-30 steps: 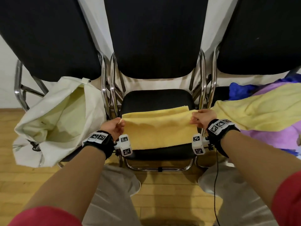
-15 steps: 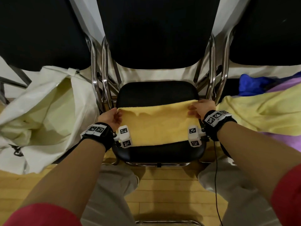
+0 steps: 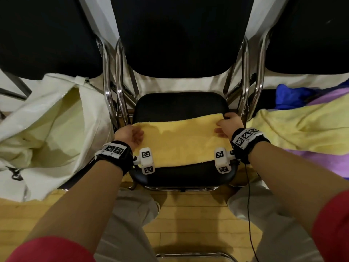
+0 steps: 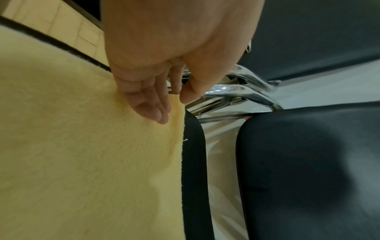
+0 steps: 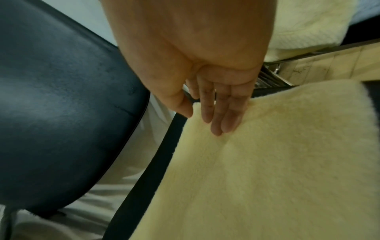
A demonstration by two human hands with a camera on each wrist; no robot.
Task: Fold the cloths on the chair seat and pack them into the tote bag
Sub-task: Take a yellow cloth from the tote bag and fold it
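Observation:
A yellow cloth lies folded across the black seat of the middle chair. My left hand is at its far left corner. In the left wrist view my left hand lays straight fingers on the cloth, and the thumb nips the corner edge. My right hand is at the far right corner. In the right wrist view my right hand does likewise on the cloth. The white tote bag gapes open on the left chair.
On the right chair lies a heap of cloths: a pale yellow cloth on top, a purple cloth under it, a blue cloth behind. Chrome chair frames stand between the seats. Wooden floor lies below.
Both hands have carried the cloth's far edge a little further back over the seat and lowered it. The head camera has moved closer to the chair.

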